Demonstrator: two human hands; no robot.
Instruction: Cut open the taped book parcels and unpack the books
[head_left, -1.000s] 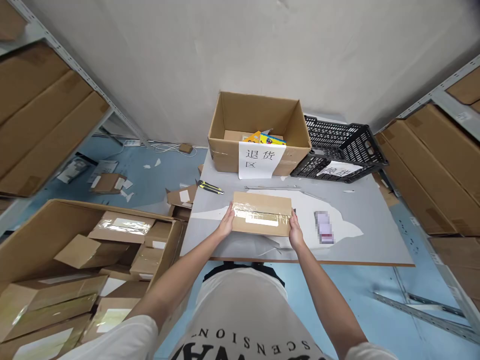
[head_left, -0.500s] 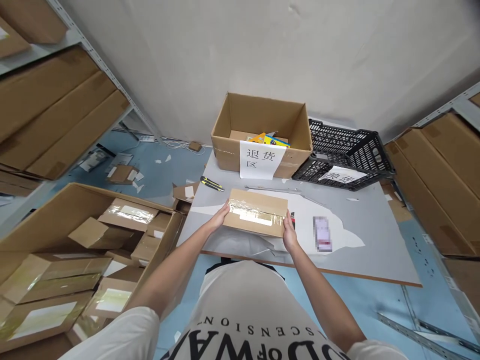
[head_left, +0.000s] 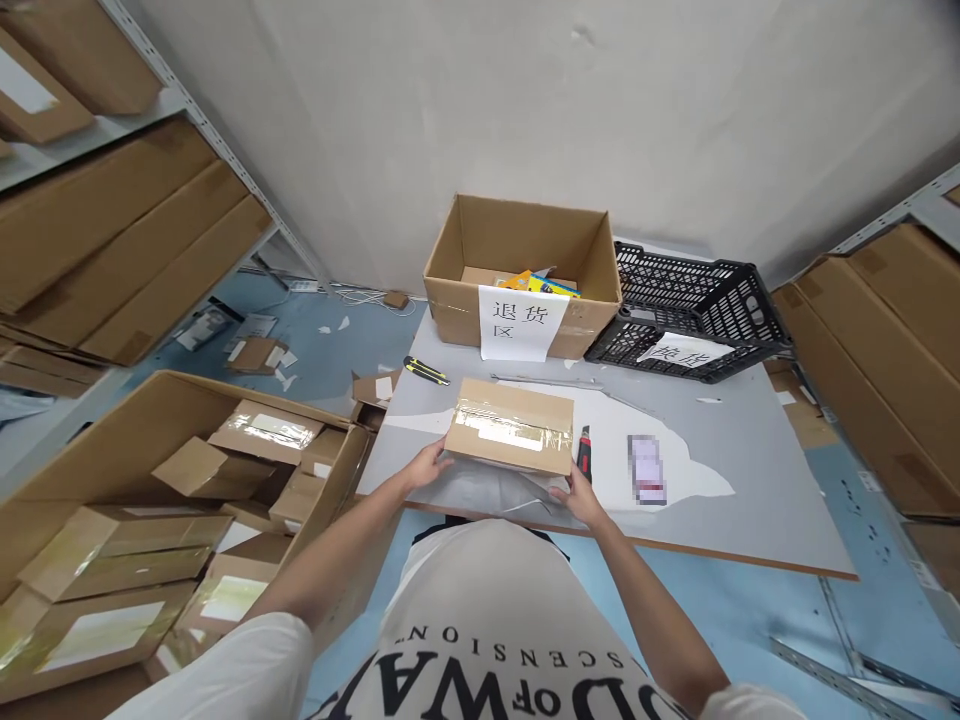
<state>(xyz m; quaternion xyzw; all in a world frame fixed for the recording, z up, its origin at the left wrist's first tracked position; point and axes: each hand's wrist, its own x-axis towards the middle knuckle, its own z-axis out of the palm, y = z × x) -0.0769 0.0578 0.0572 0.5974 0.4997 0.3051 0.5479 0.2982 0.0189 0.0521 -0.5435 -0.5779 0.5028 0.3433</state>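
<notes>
Both hands off ends of taped parcel. Left hand now lower, at parcel's near-left corner, fingers on grey plastic bag beneath. Right hand drops to near-right corner, at bag's edge. Parcel sits flat on counter, slightly farther from body. Red-handled cutter, hidden before, now shows right of parcel.

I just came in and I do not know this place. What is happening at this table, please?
A person stands at a grey table with a taped cardboard parcel lying on it. The left hand and right hand are at its near corners, by a grey plastic bag under it. A red box cutter lies beside the parcel.
</notes>
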